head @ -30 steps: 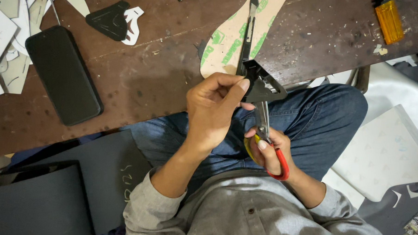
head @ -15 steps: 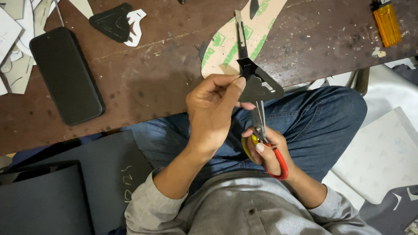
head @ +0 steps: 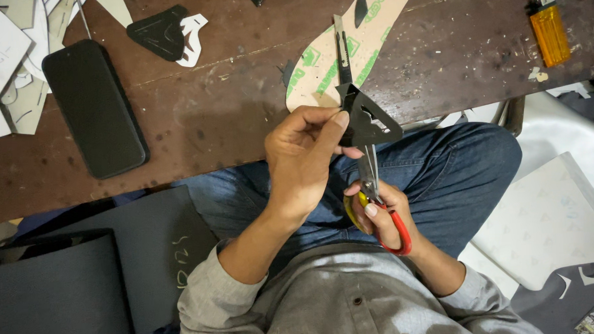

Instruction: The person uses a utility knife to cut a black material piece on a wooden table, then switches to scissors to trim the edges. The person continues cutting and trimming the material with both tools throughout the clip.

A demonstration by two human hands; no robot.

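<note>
— Scissors (head: pixel 377 197), red-handled, sit in the right hand (head: pixel 381 217), fingers curled through the loops, blades up at the black cutout (head: pixel 364 118) pinched by the left hand (head: pixel 307 163), just off the table (head: pixel 210 117) edge.

— Turn the piece, not the blades, I'd judge. Beyond it lie a tan insole template (head: pixel 345 47) and utility knife (head: pixel 341 43); phone (head: pixel 94 108) and lighter (head: pixel 549 33) are well apart.

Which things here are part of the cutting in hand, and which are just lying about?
In use: black piece, held by the left hand; scissors, in the right hand.

Lying about: phone, lighter, insole pattern, paper scraps.
</note>
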